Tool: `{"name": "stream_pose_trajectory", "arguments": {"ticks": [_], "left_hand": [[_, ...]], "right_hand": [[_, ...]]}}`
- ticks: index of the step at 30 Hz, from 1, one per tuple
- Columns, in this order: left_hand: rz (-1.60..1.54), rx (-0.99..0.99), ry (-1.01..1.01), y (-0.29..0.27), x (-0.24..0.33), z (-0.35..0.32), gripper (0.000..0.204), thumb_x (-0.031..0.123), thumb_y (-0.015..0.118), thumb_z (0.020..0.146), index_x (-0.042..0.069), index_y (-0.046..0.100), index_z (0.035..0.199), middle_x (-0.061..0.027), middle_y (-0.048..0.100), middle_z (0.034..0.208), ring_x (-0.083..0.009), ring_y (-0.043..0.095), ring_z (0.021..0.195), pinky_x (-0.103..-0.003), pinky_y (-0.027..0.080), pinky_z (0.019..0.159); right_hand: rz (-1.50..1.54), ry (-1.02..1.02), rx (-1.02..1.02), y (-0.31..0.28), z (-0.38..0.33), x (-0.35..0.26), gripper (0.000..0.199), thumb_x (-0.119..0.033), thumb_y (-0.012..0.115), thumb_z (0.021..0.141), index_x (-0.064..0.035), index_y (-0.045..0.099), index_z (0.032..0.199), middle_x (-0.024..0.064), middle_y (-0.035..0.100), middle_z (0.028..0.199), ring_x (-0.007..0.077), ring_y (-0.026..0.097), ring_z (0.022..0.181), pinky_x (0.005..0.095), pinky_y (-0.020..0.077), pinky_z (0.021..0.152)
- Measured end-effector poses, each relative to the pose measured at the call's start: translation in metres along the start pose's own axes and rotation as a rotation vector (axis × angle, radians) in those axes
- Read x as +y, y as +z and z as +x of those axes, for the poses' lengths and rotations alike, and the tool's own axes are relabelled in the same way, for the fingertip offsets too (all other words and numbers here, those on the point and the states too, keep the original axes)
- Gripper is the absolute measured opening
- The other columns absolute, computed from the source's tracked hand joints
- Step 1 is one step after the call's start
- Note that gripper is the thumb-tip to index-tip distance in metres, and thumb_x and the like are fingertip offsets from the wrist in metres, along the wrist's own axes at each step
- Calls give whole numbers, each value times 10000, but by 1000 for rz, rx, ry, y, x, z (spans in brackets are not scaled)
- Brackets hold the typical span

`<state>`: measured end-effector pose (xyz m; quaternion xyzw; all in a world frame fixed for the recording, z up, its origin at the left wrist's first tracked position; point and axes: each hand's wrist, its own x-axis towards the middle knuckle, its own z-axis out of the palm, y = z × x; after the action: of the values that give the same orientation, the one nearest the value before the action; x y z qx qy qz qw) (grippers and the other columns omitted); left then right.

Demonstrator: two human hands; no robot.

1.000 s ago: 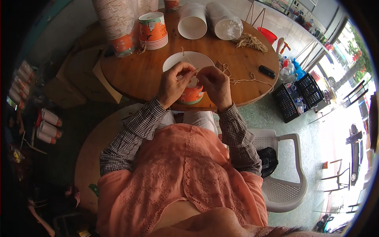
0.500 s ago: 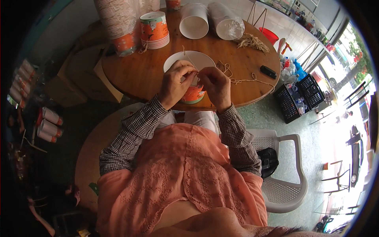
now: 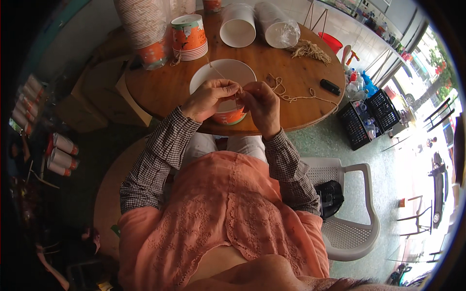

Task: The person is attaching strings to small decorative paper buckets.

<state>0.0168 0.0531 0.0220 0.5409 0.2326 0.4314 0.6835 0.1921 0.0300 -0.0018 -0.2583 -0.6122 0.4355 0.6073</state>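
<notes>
- the left hand [image 3: 209,98] and right hand [image 3: 262,104] are pinched shut on a thin beige twine [image 3: 296,97] at the rim of a wide orange-and-white paper bowl [image 3: 224,80] at the near edge of the round wooden table [image 3: 160,87].
- the bowl looks light and easily crushed; best steadied by its stiffer rim.
- the twine seems limp and rough, so a fingertip pinch should hold it.

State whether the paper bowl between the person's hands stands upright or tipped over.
Upright: the paper bowl shows its round white open mouth facing up, with the left hand and right hand at its near rim.
</notes>
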Motion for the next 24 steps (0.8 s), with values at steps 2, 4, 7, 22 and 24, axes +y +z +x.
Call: {"name": "stream_pose_trajectory", "arguments": {"ticks": [2,4,7,22,24], "left_hand": [[-32,-18,-5,5,1,-2,196,153,567,934,-22,629,1001,-64,645,953,-135,585,902,-265,451,861],[-79,74,-44,13,3,-2,209,158,566,937,-22,636,1014,-69,654,952,-136,589,905,-274,455,872],[12,32,-8,9,3,-2,215,163,575,933,-24,645,1012,-65,661,941,-128,592,901,-261,453,870],[592,193,284,22,1,-4,112,63,619,867,-10,654,945,-55,656,912,-112,608,902,-248,480,832],[701,220,382,16,-4,-2,97,45,614,850,-10,640,925,-60,636,899,-125,604,872,-257,481,811]], "right_hand": [[13,-4,17,1,-1,0,107,-34,592,901,-6,573,1002,30,647,794,62,591,677,196,476,570],[0,8,55,2,-2,-2,162,-43,602,901,-3,564,1054,32,655,801,62,595,692,196,481,585],[-43,-7,48,4,-3,-6,169,-37,592,906,0,573,1069,34,661,810,69,606,717,205,496,613],[-77,-92,34,-8,3,-2,64,-15,562,910,22,599,947,57,644,851,116,649,798,247,530,702],[-109,-95,28,-8,3,-3,64,-18,569,905,21,599,946,58,646,856,114,649,799,247,530,706]]}}
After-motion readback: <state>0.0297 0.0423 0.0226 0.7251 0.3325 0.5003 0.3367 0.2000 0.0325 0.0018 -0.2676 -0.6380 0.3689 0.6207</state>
